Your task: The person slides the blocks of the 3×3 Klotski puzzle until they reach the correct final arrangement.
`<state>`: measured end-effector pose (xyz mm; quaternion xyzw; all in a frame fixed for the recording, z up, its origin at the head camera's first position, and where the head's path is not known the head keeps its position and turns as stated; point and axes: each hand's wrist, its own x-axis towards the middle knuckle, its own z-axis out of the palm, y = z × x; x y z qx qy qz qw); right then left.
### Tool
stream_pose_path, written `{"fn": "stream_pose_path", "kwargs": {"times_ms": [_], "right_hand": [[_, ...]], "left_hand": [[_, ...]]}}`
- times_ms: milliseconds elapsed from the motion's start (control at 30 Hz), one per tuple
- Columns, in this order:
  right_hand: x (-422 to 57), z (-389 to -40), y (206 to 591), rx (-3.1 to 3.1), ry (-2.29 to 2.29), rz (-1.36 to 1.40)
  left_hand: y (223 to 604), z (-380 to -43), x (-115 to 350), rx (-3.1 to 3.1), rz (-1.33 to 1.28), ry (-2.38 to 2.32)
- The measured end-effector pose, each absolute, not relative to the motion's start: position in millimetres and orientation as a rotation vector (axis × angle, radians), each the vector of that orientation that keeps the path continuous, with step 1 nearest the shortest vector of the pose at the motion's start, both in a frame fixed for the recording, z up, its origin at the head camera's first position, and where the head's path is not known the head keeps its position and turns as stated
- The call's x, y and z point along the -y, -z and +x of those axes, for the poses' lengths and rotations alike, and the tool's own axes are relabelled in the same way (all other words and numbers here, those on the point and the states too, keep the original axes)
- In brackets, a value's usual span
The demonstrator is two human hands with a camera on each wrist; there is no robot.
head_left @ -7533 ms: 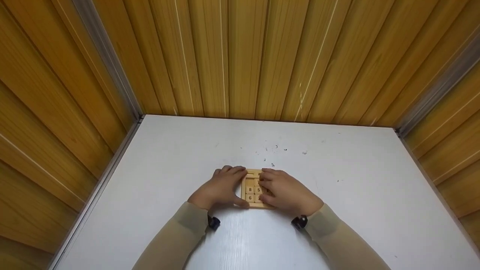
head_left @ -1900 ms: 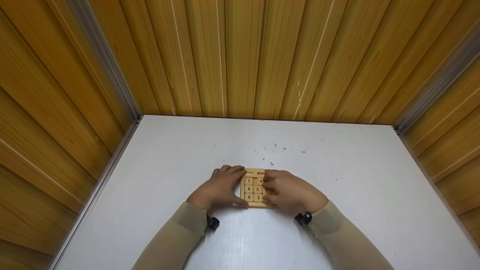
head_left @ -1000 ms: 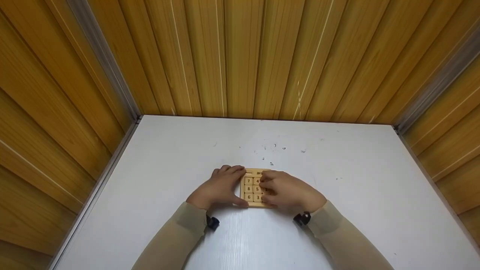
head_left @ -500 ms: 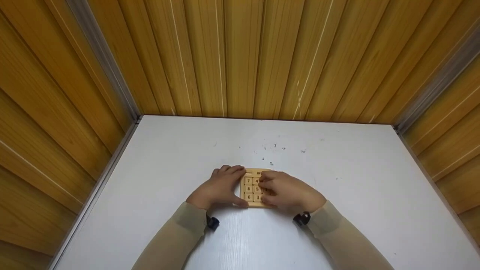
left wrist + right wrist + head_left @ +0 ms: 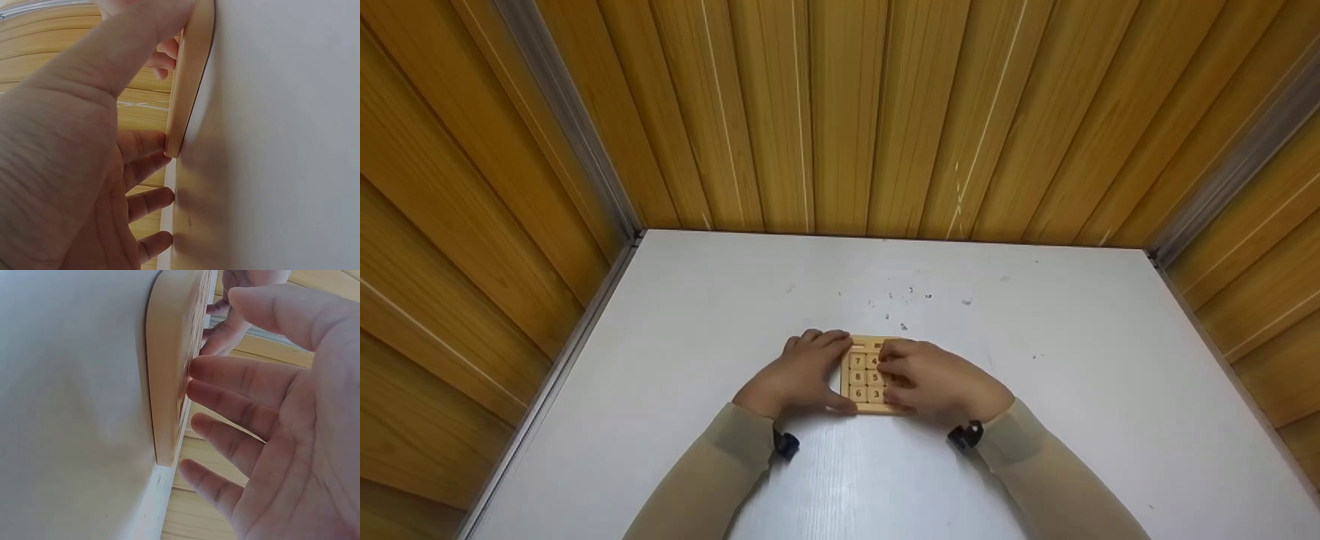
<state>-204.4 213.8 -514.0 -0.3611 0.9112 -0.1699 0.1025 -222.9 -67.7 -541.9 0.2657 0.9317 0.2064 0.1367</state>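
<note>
A wooden number slide puzzle [image 5: 875, 377] lies flat on the white table. Its tiles 7, 8, 6, 5 and 3 are readable, and the 4 partly shows; the right column is hidden under my right hand. My left hand [image 5: 802, 375] grips the puzzle's left side, thumb near the lower corner and index finger at the upper one. Its other fingertips touch the table in the left wrist view. My right hand [image 5: 937, 381] is over the right side. In the right wrist view, its fairly straight fingers [image 5: 242, 377] reach the tile face, with the thumb lifted off.
The white table [image 5: 720, 300] carries small dark marks [image 5: 928, 296] beyond the puzzle. Wood-patterned panels [image 5: 840, 112] stand at the back and on both sides, with metal posts at the corners. A black wrist camera [image 5: 966, 435] sits at each cuff.
The 7 tile now fills the upper left slot, which was a gap at first. The 4 tile has slid left into the top middle. My left hand stayed nearly still.
</note>
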Motion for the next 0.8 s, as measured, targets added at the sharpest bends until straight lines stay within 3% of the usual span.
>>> {"fn": "stream_pose_path", "kwargs": {"times_ms": [333, 600, 800], "right_hand": [[-217.1, -205.8, 511.4, -2.702, 0.492, -1.115], [-219.5, -210.4, 509.0, -2.697, 0.497, -1.334], [-220.9, -208.5, 502.8, -2.674, 0.506, -1.243]], "left_hand": [[541.7, -222.3, 67.9, -2.697, 0.776, -0.603], [539.8, -221.4, 68.3, -2.684, 0.757, -0.622], [539.4, -221.4, 68.5, -2.679, 0.755, -0.628]]}}
